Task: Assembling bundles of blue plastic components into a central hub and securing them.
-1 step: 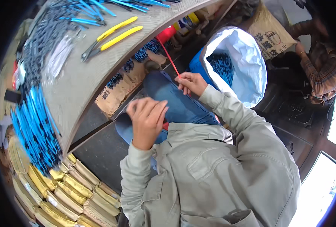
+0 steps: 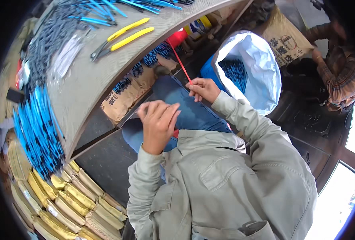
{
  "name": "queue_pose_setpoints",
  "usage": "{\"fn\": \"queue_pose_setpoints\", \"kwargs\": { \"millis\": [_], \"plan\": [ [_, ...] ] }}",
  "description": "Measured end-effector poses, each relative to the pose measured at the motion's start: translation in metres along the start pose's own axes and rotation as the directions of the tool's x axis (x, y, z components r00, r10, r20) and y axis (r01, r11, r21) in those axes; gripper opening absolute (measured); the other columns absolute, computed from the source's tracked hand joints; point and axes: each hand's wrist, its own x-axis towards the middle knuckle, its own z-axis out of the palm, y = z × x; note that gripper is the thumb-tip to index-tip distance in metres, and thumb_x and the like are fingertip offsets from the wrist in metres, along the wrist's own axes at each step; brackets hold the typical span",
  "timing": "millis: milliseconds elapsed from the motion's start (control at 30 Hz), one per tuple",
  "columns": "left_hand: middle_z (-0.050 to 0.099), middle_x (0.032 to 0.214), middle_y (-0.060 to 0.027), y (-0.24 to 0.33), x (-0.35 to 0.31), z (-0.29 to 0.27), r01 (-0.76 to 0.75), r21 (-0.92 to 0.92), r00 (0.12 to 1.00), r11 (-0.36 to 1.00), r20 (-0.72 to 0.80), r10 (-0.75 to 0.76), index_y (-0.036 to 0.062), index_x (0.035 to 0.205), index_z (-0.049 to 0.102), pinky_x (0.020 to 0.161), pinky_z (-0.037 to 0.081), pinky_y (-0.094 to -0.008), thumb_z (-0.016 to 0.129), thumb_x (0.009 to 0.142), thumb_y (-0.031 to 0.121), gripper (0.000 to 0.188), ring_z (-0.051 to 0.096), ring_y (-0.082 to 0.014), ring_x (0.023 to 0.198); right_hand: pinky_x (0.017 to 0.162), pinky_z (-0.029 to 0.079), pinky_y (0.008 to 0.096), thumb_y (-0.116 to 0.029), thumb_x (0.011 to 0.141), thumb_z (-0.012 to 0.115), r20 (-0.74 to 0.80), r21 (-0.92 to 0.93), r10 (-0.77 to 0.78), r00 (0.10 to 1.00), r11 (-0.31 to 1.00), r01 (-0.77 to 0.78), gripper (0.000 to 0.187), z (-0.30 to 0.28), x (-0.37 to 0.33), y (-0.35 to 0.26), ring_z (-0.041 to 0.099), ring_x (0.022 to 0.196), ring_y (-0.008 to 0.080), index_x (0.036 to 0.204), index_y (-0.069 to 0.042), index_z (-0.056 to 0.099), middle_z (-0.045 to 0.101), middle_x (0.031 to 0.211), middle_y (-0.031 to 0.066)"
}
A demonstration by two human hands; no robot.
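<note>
My right hand (image 2: 204, 89) is closed in a pinch on a thin red cord (image 2: 180, 62) above my thigh. The cord runs taut up to a red roll-like object (image 2: 178, 38) under the table's edge. To the left, my left hand (image 2: 158, 124) is raised with bent fingers and its fingertips drawn together near the thumb. Whatever lies between them is too small or hidden to make out. A gap separates the two hands, and no cord shows across it.
Yellow-handled pliers (image 2: 125, 36) lie on the curved grey table (image 2: 81, 88), with blue-and-black strips (image 2: 37, 132) along its far side. A blue bin (image 2: 265, 76) with a white liner holds similar strips. Stacked yellow packets (image 2: 77, 200) fill the lower left. Another person (image 2: 341, 76) handles a sack (image 2: 285, 38).
The view has shifted slightly, so the table and pliers sit a little further right. My left hand has moved slightly up and right; my right hand keeps its pinch on the red cord.
</note>
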Motion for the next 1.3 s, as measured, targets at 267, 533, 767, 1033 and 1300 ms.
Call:
{"fn": "queue_pose_setpoints", "kwargs": {
  "millis": [267,533,767,1033,1300],
  "plan": [
    [0.056,0.077,0.0008,0.003,-0.051,0.008,-0.004,-0.025,0.999,1.000,-0.053,0.003,0.0106,0.087,0.066,0.089,0.031,-0.0391,0.066,0.075,0.015,0.013,0.050,-0.0177,0.080,0.050,0.052,0.0186,-0.017,0.089,0.060,-0.109,0.323,0.176,0.978,0.937,-0.132,0.019,0.007,-0.032,0.008,0.063,0.054,0.0149,0.098,0.000,0.058,0.066,0.078,0.0118],
    [0.059,0.077,0.0012,-0.014,-0.039,0.036,0.134,-0.096,0.990,0.986,-0.031,-0.138,0.0130,0.085,0.067,0.090,0.030,-0.0394,0.066,0.076,0.017,0.010,0.051,-0.0185,0.079,0.050,0.053,0.0187,-0.017,0.088,0.062,-0.015,0.354,0.182,0.983,0.920,-0.165,0.021,0.008,-0.036,-0.003,0.065,0.056,0.0149,0.098,0.001,0.058,0.067,0.083,0.0145],
    [0.062,0.070,-0.0012,-0.030,0.014,0.072,0.595,-0.576,0.792,0.561,0.300,-0.531,0.0087,0.082,0.067,0.066,0.044,-0.0291,0.067,0.078,0.017,0.009,0.055,-0.0133,0.061,0.047,0.052,0.0177,-0.013,0.088,0.060,0.131,0.395,0.221,0.966,0.883,-0.256,0.017,0.013,-0.034,-0.015,0.065,0.056,0.0143,0.097,0.001,0.058,0.068,0.085,0.0159],
    [0.060,0.064,-0.0030,-0.040,0.016,0.087,0.570,-0.807,0.659,-0.156,0.562,-0.500,0.0009,0.078,0.065,0.054,0.043,-0.0186,0.070,0.080,0.016,0.016,0.053,-0.0088,0.056,0.044,0.050,0.0168,-0.014,0.088,0.060,0.143,0.346,0.195,0.970,0.909,-0.234,0.014,0.014,-0.024,-0.010,0.065,0.055,0.0145,0.094,-0.001,0.060,0.068,0.085,0.0143],
    [0.059,0.077,-0.0055,-0.043,0.012,0.090,0.660,-0.680,0.670,0.321,0.339,-0.660,0.0025,0.088,0.065,0.058,0.044,-0.0213,0.071,0.076,0.016,0.019,0.055,-0.0137,0.064,0.044,0.045,0.0170,-0.011,0.088,0.058,-0.115,0.059,0.099,0.988,0.994,-0.092,0.012,0.007,-0.023,-0.020,0.061,0.051,0.0135,0.091,-0.001,0.062,0.067,0.077,0.0093]
  ]
}}
